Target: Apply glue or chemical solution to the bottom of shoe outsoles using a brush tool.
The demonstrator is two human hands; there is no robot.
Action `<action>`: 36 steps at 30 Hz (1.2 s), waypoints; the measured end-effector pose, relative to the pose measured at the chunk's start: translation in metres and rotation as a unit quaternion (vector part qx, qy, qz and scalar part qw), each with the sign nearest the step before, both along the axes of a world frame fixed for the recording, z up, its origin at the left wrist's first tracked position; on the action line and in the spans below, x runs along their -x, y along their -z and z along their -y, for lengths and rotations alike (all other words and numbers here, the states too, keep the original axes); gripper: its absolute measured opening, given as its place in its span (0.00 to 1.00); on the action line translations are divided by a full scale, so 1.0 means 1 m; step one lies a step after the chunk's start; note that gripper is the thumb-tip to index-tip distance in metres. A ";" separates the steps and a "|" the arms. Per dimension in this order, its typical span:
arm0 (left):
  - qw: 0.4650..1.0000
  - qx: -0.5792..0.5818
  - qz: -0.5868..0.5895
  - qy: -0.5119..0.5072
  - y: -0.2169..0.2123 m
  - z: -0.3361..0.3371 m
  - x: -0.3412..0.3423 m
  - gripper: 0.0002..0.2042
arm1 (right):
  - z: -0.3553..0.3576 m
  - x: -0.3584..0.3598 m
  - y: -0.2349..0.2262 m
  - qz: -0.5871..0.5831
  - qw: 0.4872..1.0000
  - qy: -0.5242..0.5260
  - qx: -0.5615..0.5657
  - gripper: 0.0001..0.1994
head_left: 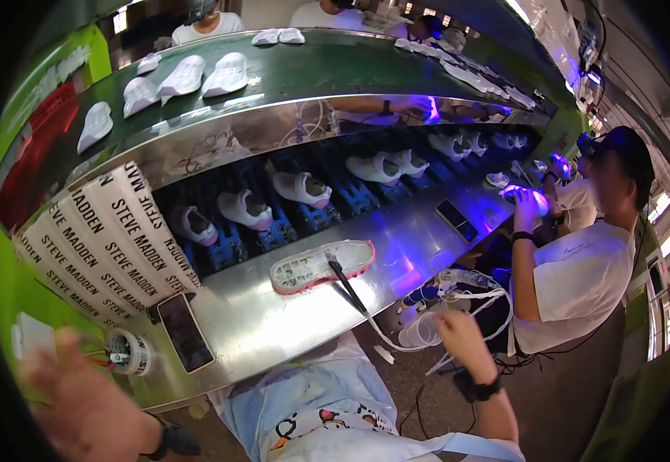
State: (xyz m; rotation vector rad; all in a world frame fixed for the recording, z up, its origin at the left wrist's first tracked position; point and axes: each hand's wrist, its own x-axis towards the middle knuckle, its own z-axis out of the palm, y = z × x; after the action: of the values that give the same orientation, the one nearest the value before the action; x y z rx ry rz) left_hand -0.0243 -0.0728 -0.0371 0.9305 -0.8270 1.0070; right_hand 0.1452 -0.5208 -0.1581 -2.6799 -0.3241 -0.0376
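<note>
My left hand [92, 396], blurred, is raised at the lower left with its fingers spread and nothing seen in them. It is nearest to a white tub [141, 354] with small tools in it. My right hand [462, 335] hangs past the bench's front edge, fingers curled; what they hold, if anything, is hidden. Beside it is a translucent cup [421, 331]. On the metal bench [273, 327] lies a white shoe sole [300, 273] with a pink rim, its hollow side up. A slim black brush-like tool [346, 285] rests across it, with a pale tube running off its end.
Behind the bench, white shoe uppers [244, 209] stand in a row on a dark conveyor. White soles [227, 75] lie on the green belt above. A phone [185, 331] lies at left near a printed cardboard panel [104, 246], another phone [457, 220] at right. A co-worker [581, 269] sits at right.
</note>
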 end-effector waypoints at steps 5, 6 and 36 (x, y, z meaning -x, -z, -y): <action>0.933 -0.017 -0.352 -0.066 0.092 0.051 -0.042 0.22 | 0.033 -0.012 0.102 0.233 0.966 0.025 0.110 0.08; 0.919 -0.015 -0.391 -0.045 0.106 0.057 -0.041 0.22 | 0.036 -0.017 0.106 0.193 0.971 0.028 0.140 0.08; 0.818 -0.166 -0.551 -0.021 0.150 0.116 -0.054 0.38 | -0.175 0.059 -0.096 0.102 0.916 -0.267 -0.281 0.19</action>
State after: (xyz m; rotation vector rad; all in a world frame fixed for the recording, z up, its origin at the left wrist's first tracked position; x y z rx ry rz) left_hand 0.0299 -0.1885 -0.1867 1.5921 0.0320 0.2069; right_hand 0.0859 -0.3462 -0.0625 -1.9487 -0.9453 -0.2101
